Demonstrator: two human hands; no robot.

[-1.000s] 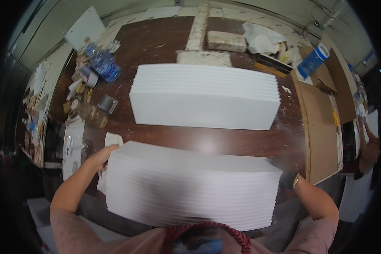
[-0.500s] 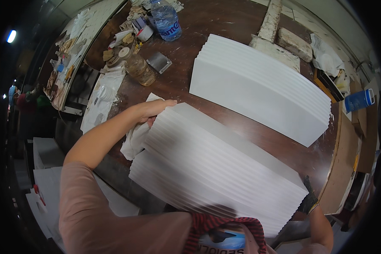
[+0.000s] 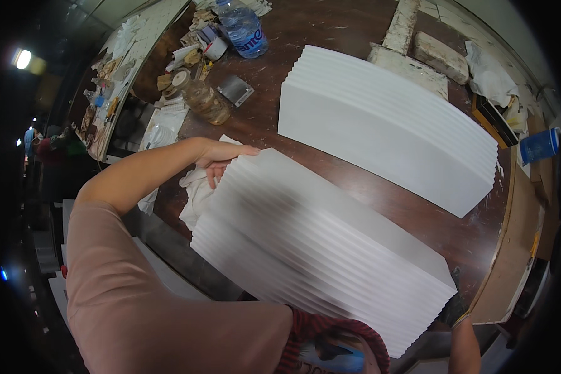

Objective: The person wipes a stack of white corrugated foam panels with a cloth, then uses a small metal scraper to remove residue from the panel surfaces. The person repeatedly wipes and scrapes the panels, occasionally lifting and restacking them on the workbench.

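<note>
A near stack of white panels with stepped, ridged edges lies slantwise in front of me. My left hand grips its upper left end, thumb on the top edge and fingers curled against the end. Bunched beneath that hand is a white cloth. At the stack's lower right end is my right hand in a dark glove, pressed to the edge and mostly hidden by the panels. A second stack of white panels rests farther back on the brown table.
At the back left stand a water bottle, a cloudy jar and a flat metal scraper. White-caked blocks lie at the back right. A blue container and a cardboard edge border the right side.
The pale haze over the table between the stacks has thinned. My left fingers have shifted slightly at the stack's end. The view has tilted a little, and both stacks lie nearly as before.
</note>
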